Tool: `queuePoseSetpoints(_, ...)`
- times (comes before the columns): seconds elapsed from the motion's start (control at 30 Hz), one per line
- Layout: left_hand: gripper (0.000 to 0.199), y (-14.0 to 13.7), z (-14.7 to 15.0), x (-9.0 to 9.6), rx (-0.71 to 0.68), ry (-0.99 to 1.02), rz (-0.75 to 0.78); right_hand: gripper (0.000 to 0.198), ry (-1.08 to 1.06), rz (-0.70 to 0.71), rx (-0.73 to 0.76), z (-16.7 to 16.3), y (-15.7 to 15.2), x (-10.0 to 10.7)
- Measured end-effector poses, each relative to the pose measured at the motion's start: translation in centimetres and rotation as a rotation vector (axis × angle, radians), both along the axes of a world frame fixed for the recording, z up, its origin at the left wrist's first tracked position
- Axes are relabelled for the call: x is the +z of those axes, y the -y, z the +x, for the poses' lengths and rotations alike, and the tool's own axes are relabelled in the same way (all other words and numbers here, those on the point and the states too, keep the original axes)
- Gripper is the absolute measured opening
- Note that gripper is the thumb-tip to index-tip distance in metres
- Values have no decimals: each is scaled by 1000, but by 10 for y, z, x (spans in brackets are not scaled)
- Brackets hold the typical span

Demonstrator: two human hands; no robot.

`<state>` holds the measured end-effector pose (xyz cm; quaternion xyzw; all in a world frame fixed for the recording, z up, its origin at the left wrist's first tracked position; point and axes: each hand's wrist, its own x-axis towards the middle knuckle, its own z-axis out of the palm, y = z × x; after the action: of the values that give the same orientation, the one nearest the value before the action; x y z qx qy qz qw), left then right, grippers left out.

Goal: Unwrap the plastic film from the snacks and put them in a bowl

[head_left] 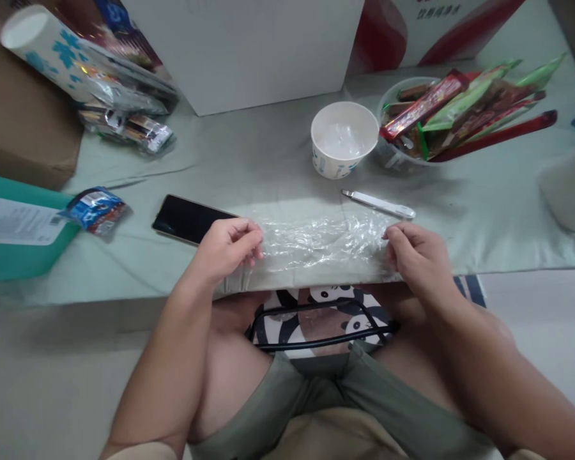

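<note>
A crinkled sheet of clear plastic film (321, 239) is stretched between my two hands, just over the table's front edge. My left hand (232, 246) pinches its left end, thumb against the fingers. The right end is pinched in my right hand (414, 249). Behind my left hand lies a black phone (191, 217), partly covered by the fingers. A white pen-like cutter (378, 203) rests just beyond the film, near my right hand. Farther back stands a paper cup (344, 144) with crumpled clear plastic inside.
A clear round tub (397, 156) full of wrapped snacks stands at the back right. To the left are a small blue snack packet (100, 207), a green box (23, 255) and a stack of paper cups (43, 51). A large white box (263, 51) blocks the back.
</note>
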<state>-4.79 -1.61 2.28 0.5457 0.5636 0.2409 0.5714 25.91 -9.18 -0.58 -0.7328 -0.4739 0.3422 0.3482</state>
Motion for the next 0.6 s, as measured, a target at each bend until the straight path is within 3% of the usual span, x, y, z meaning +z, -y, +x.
queuePoseSetpoints(0.17, 29, 1, 5, -2, -139, -298, 43, 30, 225, -49, 0, 3, -6, -2)
queuePoseSetpoints(0.3, 32, 4, 14, -7, -133, -517, 146, 23, 441, -46, -19, 12, -7, -6)
queuePoseSetpoints(0.4, 33, 6, 21, -9, -77, -559, 221, 24, 625, 253, -14, 11, -1, -4)
queuePoseSetpoints(0.5, 37, 6, 23, -10, -62, -538, 227, 22, 671, 651, 183, -5, 9, -3)
queuePoseSetpoints(0.53, 37, 5, 23, -10, -61, -523, 217, 23, 644, 701, 299, -12, 11, -4)
queuePoseSetpoints(0.6, 39, 3, 22, -10, -56, -525, 187, 26, 624, 671, 521, -26, 14, -9)
